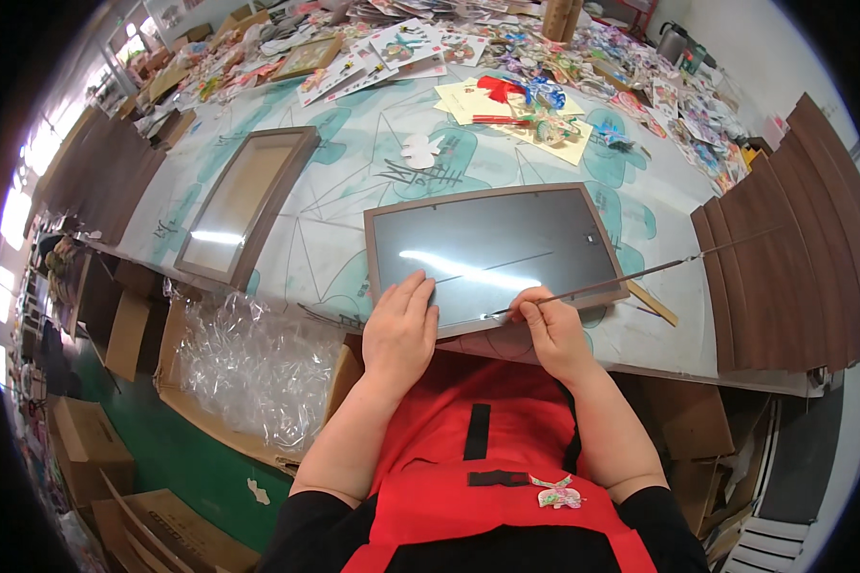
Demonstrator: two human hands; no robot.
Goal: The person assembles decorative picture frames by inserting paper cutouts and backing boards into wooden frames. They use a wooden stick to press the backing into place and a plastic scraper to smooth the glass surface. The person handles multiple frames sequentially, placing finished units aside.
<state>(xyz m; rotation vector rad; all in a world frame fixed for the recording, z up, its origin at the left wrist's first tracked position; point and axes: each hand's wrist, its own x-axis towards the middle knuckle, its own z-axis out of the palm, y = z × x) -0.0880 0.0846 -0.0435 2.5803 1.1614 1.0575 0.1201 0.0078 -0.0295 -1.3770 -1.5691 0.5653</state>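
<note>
A bare strip of tabletop (317, 224) gives passage between the glazed frame (244, 201) and the dark-backed frame (492, 234); rightward, the long thin rod (631, 276) slants across the gap before the tall brown stack (784, 258), while cards (392, 62) and paper cutouts (683, 119) crowd the far side

1 fisheye view: from head, close above table (334, 229), facing down.
</note>
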